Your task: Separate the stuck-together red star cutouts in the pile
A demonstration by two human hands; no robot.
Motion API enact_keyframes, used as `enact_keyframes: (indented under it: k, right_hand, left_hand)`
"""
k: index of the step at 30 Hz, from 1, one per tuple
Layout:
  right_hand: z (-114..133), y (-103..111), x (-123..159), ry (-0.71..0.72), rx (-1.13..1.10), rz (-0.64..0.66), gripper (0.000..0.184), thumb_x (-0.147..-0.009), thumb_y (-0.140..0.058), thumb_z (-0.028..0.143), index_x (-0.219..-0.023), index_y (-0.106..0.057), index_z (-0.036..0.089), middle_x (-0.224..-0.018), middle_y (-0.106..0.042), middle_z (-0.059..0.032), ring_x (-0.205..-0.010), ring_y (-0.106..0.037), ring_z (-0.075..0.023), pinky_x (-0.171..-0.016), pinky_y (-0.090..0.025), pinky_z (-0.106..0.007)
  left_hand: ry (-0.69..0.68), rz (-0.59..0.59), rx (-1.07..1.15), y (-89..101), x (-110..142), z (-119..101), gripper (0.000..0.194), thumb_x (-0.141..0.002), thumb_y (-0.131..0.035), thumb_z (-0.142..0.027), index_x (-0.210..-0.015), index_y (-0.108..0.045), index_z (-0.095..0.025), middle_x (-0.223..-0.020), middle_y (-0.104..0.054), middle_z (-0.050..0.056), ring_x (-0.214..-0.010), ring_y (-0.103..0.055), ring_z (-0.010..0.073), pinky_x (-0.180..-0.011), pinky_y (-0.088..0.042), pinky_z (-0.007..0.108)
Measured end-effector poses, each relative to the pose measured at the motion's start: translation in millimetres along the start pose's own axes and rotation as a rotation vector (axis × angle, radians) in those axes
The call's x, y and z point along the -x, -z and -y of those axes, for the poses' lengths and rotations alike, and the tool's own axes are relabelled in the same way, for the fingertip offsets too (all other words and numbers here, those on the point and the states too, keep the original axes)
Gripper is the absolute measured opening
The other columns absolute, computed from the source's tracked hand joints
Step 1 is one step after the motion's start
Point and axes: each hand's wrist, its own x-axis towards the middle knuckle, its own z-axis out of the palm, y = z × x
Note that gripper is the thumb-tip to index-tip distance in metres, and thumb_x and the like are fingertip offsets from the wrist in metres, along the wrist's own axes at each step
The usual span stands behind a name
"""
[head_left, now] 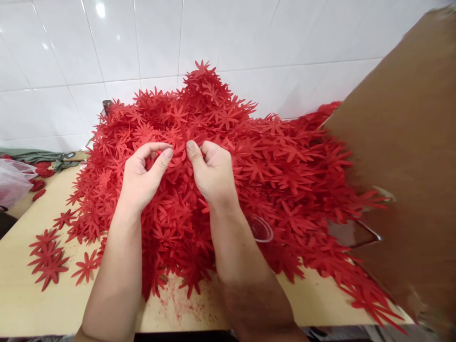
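A big heap of red flower-shaped cutouts (292, 166) with long narrow petals lies in front of me. Both hands are held over the middle of it, close together. My right hand (213, 173) is closed, thumb pressed on the curled fingers, and pinches a red flower cutout (187, 134) that blends into the heap behind. To its left, my left hand (144, 171) has thumb and forefinger brought together in a pinch. What lies between those fingertips is hard to make out against the red. A clear round plastic rim (262, 230) sits among the cutouts by my right forearm.
A large brown cardboard panel (402, 156) stands at the right. Loose red cutouts (50, 266) lie on the pale tabletop (21, 294) at left. A white plastic bag (14, 183) and green cloth (35, 156) are farther left. White tiled wall (249, 33) rises behind.
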Motion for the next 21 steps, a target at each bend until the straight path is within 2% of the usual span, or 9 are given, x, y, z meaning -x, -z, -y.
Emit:
enact_keyframes:
  k: [4, 8, 11, 13, 16, 18, 21]
  right_hand:
    - [2.2, -3.7, 2.0, 0.007, 0.001, 0.065, 0.054, -0.078, -0.047, 0.063, -0.052, -0.028, 0.019, -0.049, -0.025, 0.0061, -0.048, -0.024, -0.0045, -0.046, -0.023, -0.023]
    - [2.2, -3.9, 1.3, 0.026, -0.054, 0.13, 0.054, -0.077, -0.047, 0.064, -0.054, -0.026, 0.02, -0.051, -0.026, 0.0057, -0.049, -0.026, -0.0055, -0.046, -0.028, -0.022]
    - [0.6, -5.0, 0.8, 0.037, -0.176, 0.258, 0.046, -0.077, -0.049, 0.063, -0.06, -0.038, 0.021, -0.058, -0.043, 0.0036, -0.055, -0.042, -0.0079, -0.054, -0.041, -0.022]
    - [-0.5, -5.5, 0.6, 0.031, -0.261, 0.325, 0.038, -0.077, -0.054, 0.058, -0.072, -0.049, 0.02, -0.073, -0.057, 0.0004, -0.07, -0.055, -0.0113, -0.07, -0.049, -0.026]
    - [-0.9, -3.9, 0.7, 0.014, -0.311, 0.358, 0.033, -0.076, -0.06, 0.05, -0.083, -0.06, 0.018, -0.087, -0.066, -0.0037, -0.09, -0.061, -0.0156, -0.088, -0.048, -0.03]
    - [-0.3, -1.5, 1.2, -0.013, -0.287, 0.357, 0.032, -0.074, -0.063, 0.047, -0.082, -0.062, 0.016, -0.085, -0.068, -0.0047, -0.089, -0.063, -0.0171, -0.087, -0.049, -0.031]
    - [1.1, 1.1, 2.6, -0.065, -0.251, 0.376, 0.029, -0.072, -0.066, 0.042, -0.08, -0.063, 0.015, -0.081, -0.067, -0.0041, -0.08, -0.064, -0.0167, -0.08, -0.051, -0.032]
  left_hand:
    - [0.047, 0.033, 0.056, -8.6, 2.5, -4.8, 0.031, -0.067, -0.069, -0.043, -0.082, -0.067, -0.016, -0.073, -0.061, 0.0, -0.064, -0.049, 0.0076, -0.062, -0.041, 0.019]
    - [0.035, 0.01, 0.045, -9.7, 0.6, 1.8, 0.02, -0.07, -0.068, -0.035, -0.069, -0.065, -0.015, -0.063, -0.056, -0.003, -0.059, -0.045, 0.006, -0.06, -0.039, 0.018]
    - [0.005, -0.075, 0.096, -7.0, -2.5, 8.8, 0.012, -0.071, -0.065, -0.026, -0.065, -0.064, -0.016, -0.063, -0.058, -0.003, -0.06, -0.047, 0.0055, -0.062, -0.04, 0.017]
    - [0.0, -0.128, 0.151, -5.4, -3.8, 11.0, 0.008, -0.07, -0.065, -0.024, -0.069, -0.066, -0.016, -0.069, -0.062, -0.002, -0.066, -0.052, 0.0065, -0.067, -0.042, 0.017]
    - [0.009, -0.096, 0.168, -3.0, -4.2, 10.1, 0.015, -0.069, -0.068, -0.029, -0.079, -0.069, -0.018, -0.077, -0.065, -0.001, -0.073, -0.056, 0.0081, -0.072, -0.044, 0.019]
    - [0.034, -0.04, 0.135, -1.3, -4.0, 7.9, 0.022, -0.066, -0.072, -0.034, -0.08, -0.069, -0.017, -0.072, -0.062, -0.001, -0.068, -0.053, 0.0074, -0.068, -0.044, 0.018]
    - [0.049, -0.033, 0.085, 0.3, -3.3, 4.3, 0.026, -0.061, -0.076, -0.037, -0.072, -0.066, -0.016, -0.063, -0.056, -0.003, -0.059, -0.047, 0.0056, -0.059, -0.041, 0.018]
